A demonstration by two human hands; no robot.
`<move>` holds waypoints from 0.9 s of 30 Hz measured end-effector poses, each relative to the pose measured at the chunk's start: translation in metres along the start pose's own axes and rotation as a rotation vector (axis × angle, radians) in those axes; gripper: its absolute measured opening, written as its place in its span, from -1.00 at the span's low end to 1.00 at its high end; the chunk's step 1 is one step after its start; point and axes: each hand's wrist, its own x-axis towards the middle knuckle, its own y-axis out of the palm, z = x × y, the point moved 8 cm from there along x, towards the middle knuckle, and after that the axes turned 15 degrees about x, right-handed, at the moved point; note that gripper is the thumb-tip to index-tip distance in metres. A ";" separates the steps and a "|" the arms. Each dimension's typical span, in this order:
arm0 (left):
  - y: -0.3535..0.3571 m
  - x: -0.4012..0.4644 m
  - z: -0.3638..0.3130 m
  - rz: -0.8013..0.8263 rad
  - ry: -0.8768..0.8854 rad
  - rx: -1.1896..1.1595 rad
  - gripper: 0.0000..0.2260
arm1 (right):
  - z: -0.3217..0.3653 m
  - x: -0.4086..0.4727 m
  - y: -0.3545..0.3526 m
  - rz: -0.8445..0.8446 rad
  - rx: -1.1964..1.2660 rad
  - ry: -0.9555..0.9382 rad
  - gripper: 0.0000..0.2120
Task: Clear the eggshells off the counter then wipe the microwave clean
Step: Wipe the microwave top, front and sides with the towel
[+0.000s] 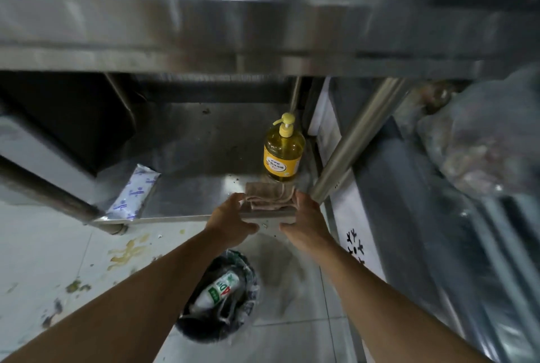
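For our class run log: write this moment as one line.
stage: fetching cloth | left hand, right hand: at folded cloth on lower shelf | bin: below

Both hands are reaching to a folded cloth (268,196) on the lower steel shelf (187,202).
The left hand (232,221) and right hand (306,221) are touching the cloth's two sides (grip unclear); a yellow soap bottle (283,155) is standing just behind, a lined bin (219,295) is sitting below.
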 end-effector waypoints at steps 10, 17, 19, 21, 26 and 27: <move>-0.092 -0.130 -0.062 0.011 0.031 -0.001 -0.41 | 0.100 -0.123 -0.077 -0.044 0.059 0.061 -0.31; -0.163 -0.198 -0.119 0.004 0.147 -0.032 -0.60 | 0.174 -0.187 -0.124 -0.132 0.154 0.030 -0.47; -0.182 -0.216 -0.133 0.008 0.157 -0.020 -0.58 | 0.196 -0.204 -0.136 -0.150 0.150 0.009 -0.45; -0.200 -0.232 -0.150 0.008 0.179 0.009 -0.54 | 0.219 -0.220 -0.151 -0.177 0.136 -0.045 -0.42; -0.239 -0.268 -0.193 -0.003 0.204 -0.042 -0.63 | 0.269 -0.255 -0.193 -0.196 0.230 -0.081 -0.27; -0.247 -0.275 -0.202 0.018 0.201 -0.090 -0.57 | 0.278 -0.262 -0.202 -0.200 0.249 -0.095 -0.27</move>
